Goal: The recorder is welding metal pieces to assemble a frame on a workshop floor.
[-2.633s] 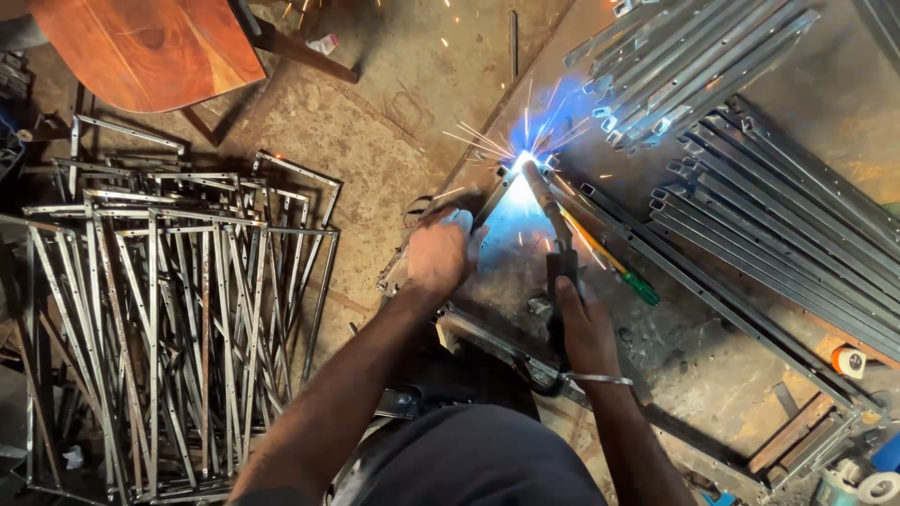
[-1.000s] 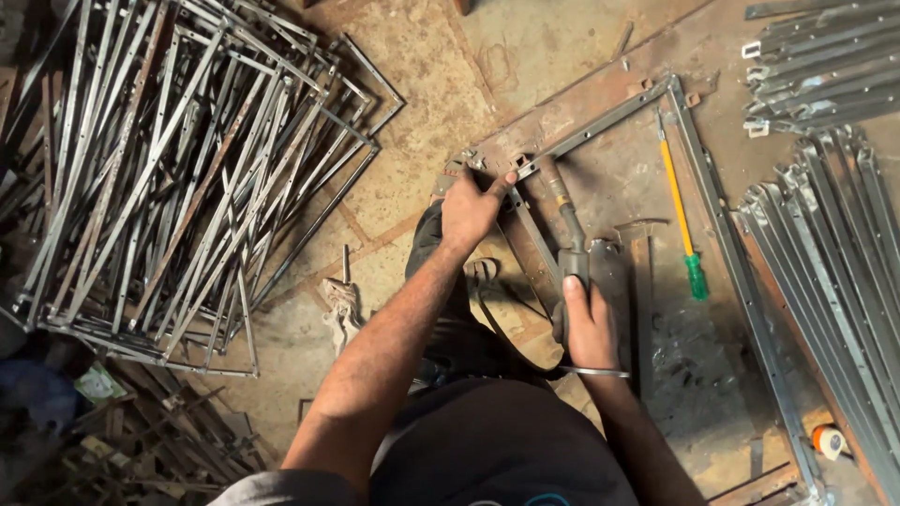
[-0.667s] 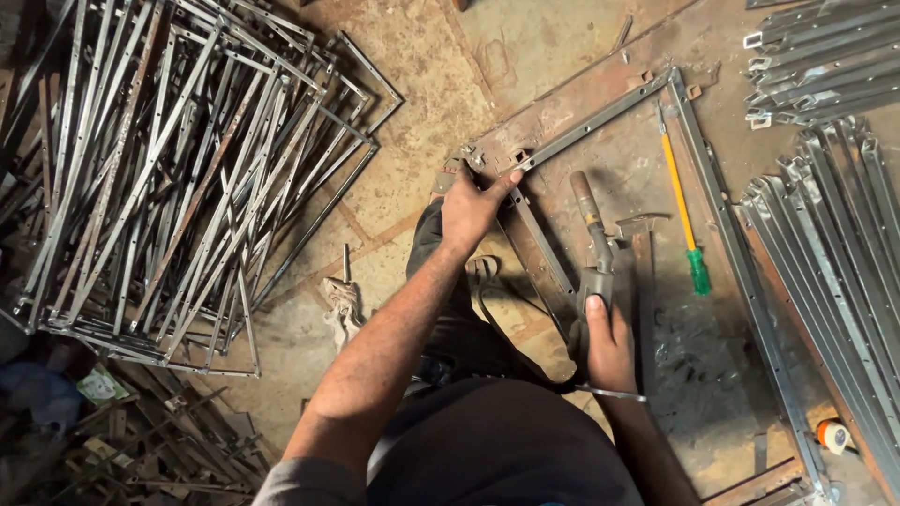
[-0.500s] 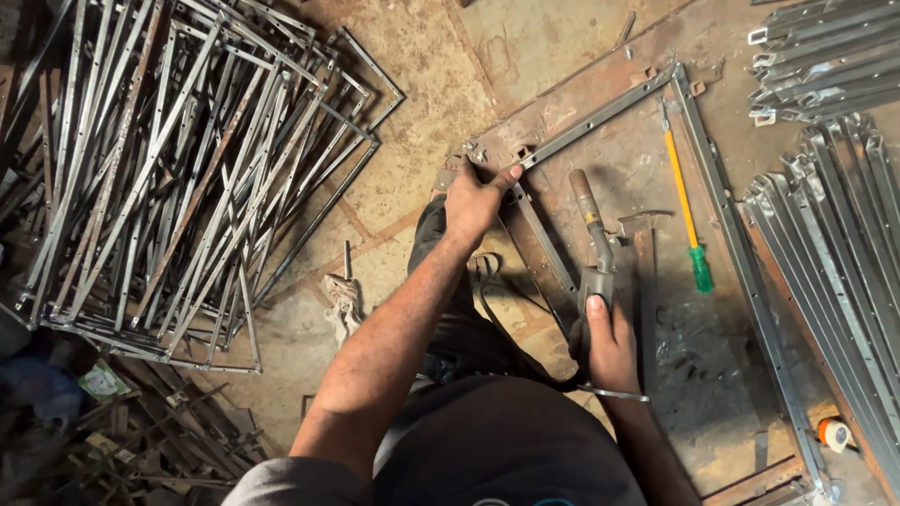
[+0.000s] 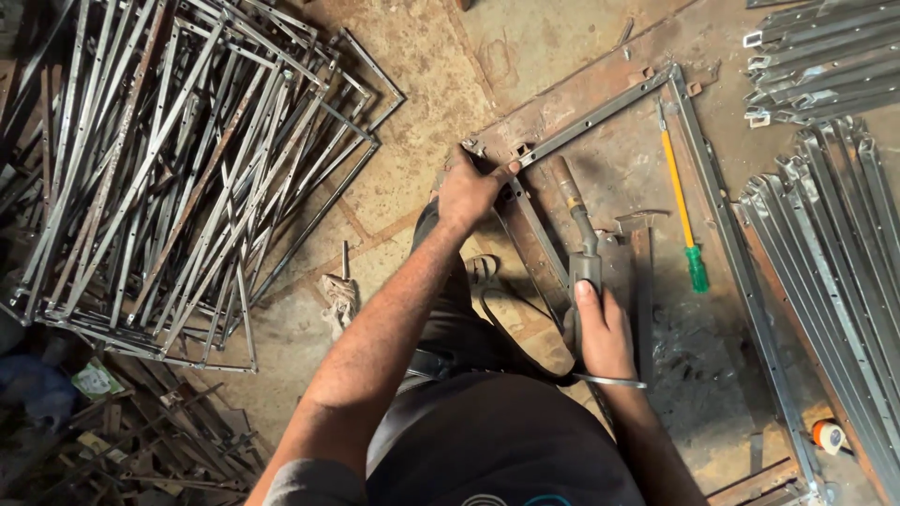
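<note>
Head view: left hand clamped on frame corner; right hand grips welding holder, probably. Frame repositioning step; next needs holder tip brought to corner.

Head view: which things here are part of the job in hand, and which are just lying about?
In hand:
left hand on the metal frame corner
right hand gripping the welding torch

Lying about:
screwdriver
hammer
finished frame pile
metal bars
</note>
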